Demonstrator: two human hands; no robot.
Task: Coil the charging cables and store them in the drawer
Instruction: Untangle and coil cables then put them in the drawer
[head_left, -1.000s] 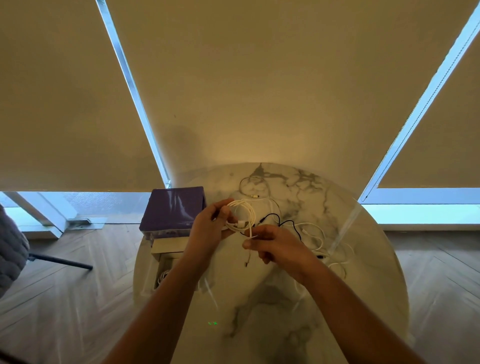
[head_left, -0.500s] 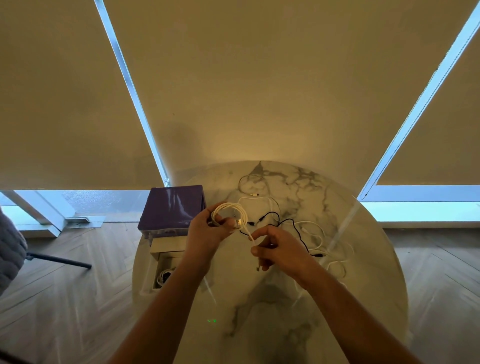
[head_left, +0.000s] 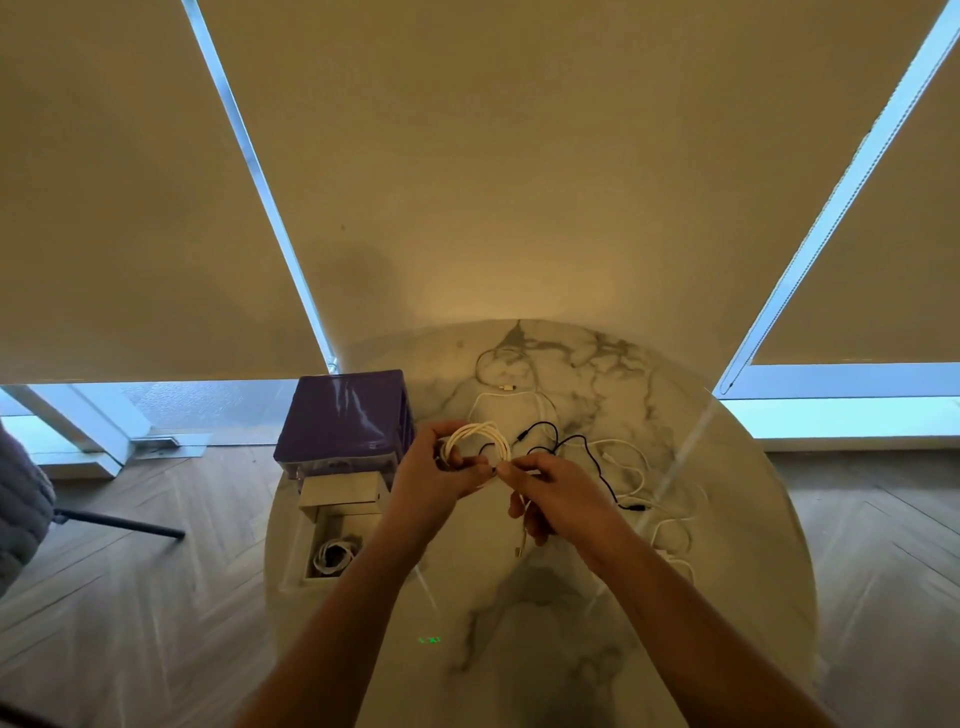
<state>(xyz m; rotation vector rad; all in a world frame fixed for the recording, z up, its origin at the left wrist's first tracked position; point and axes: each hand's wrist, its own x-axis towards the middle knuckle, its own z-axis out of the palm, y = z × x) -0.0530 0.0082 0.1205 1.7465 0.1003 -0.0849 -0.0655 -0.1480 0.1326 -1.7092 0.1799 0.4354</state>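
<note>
Since a second ago my left hand (head_left: 434, 480) has gathered the white charging cable (head_left: 475, 441) into rounder loops; my right hand (head_left: 558, 499) pinches its short tail, so tucking comes next.

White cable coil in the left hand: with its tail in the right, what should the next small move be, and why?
Probably wind the last tail around the white coil. The left hand holds the loops, the right hand pinches the loose end beside them, and a short length with its plug hangs below. The open drawer can wait.
</note>
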